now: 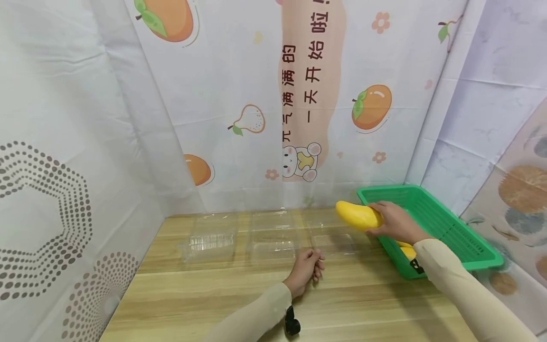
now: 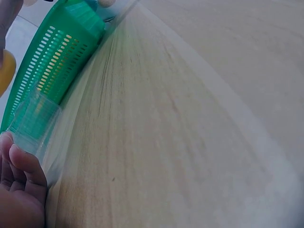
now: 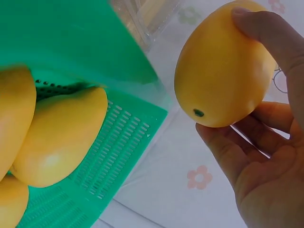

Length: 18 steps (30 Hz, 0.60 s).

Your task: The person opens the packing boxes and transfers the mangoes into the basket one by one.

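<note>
A yellow mango (image 1: 358, 216) is held up by my right hand (image 1: 395, 221), at the left rim of the green basket (image 1: 448, 228). In the right wrist view, the thumb lies on one side of the mango (image 3: 221, 66) and the fingers on the other; a dark stem mark shows. My left hand (image 1: 305, 268) is low over the table, fingers loosely curled, beside the near edge of the rightmost clear plastic container (image 1: 333, 242). In the left wrist view, its fingertips overlap the container (image 2: 35, 118); I cannot tell whether they touch it.
Several more mangoes (image 3: 61, 137) lie inside the basket. Two other clear containers, a middle one (image 1: 273, 237) and a left one (image 1: 212, 240), stand in a row on the wooden table (image 1: 192, 294). A printed curtain (image 1: 239, 71) hangs behind them.
</note>
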Each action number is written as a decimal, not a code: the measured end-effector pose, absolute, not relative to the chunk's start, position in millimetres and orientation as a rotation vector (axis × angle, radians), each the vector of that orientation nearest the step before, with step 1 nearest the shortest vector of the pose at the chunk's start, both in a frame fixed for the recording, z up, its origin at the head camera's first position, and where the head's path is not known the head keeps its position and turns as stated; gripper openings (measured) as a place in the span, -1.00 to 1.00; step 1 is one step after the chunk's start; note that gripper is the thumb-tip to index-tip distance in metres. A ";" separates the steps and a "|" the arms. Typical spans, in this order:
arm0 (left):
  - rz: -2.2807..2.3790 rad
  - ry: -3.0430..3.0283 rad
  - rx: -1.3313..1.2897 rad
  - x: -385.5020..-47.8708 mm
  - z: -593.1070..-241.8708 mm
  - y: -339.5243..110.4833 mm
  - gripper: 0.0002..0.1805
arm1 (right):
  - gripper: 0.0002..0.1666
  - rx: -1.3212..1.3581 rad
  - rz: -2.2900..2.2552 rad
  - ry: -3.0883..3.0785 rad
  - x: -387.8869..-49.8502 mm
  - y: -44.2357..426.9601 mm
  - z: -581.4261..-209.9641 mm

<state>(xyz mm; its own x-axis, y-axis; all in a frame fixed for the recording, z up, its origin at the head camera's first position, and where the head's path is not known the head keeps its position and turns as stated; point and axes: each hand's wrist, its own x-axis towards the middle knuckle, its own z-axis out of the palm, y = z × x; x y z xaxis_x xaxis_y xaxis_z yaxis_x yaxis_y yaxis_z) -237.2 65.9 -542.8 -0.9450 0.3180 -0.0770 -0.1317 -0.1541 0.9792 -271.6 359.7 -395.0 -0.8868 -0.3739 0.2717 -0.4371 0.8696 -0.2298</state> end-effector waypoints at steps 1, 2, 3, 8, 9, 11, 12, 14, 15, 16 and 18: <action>2.174 1.818 0.212 -237.6 -542.9 65.9 -0.65 | -0.04 0.616 0.427 -2.825 -271.1 361.2 -394.2; 2.174 1.816 0.211 -238.1 -543.1 65.9 -0.66 | -0.04 0.614 0.431 -2.826 -270.7 362.8 -393.3; 2.174 1.815 0.211 -238.6 -543.3 66.0 -0.66 | -0.04 0.611 0.430 -2.828 -270.2 364.4 -392.5; 2.181 1.813 0.208 -236.9 -544.0 66.3 -0.67 | -0.03 0.594 0.430 -2.840 -265.6 370.2 -386.7; 2.182 1.814 0.207 -236.5 -543.8 66.3 -0.67 | -0.02 0.589 0.432 -2.842 -264.5 371.3 -385.3; 2.181 1.816 0.210 -236.6 -543.2 66.5 -0.67 | -0.02 0.578 0.442 -2.843 -262.9 373.6 -383.0; 2.180 1.818 0.210 -236.7 -543.0 66.6 -0.67 | -0.02 0.572 0.444 -2.844 -262.3 375.0 -382.2; 2.178 1.821 0.209 -236.5 -542.4 66.7 -0.67 | -0.02 0.561 0.446 -2.846 -261.4 377.7 -381.3; 2.178 1.820 0.208 -236.7 -542.3 66.9 -0.67 | -0.03 0.557 0.444 -2.846 -261.2 379.1 -381.3; 2.179 1.819 0.208 -236.8 -542.4 67.0 -0.67 | -0.03 0.553 0.442 -2.847 -261.2 380.8 -381.6; 2.180 1.817 0.207 -236.4 -542.3 67.0 -0.67 | -0.04 0.552 0.439 -2.844 -261.1 384.3 -383.0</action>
<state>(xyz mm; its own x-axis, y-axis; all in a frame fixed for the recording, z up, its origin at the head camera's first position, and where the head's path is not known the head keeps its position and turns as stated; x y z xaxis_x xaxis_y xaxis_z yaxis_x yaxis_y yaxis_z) -236.4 67.0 -542.3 -0.9463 0.3141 -0.0770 -0.1323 -0.1588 0.9784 -261.1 384.3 -383.0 -0.9074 -0.3303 0.2599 -0.3933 0.8852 -0.2483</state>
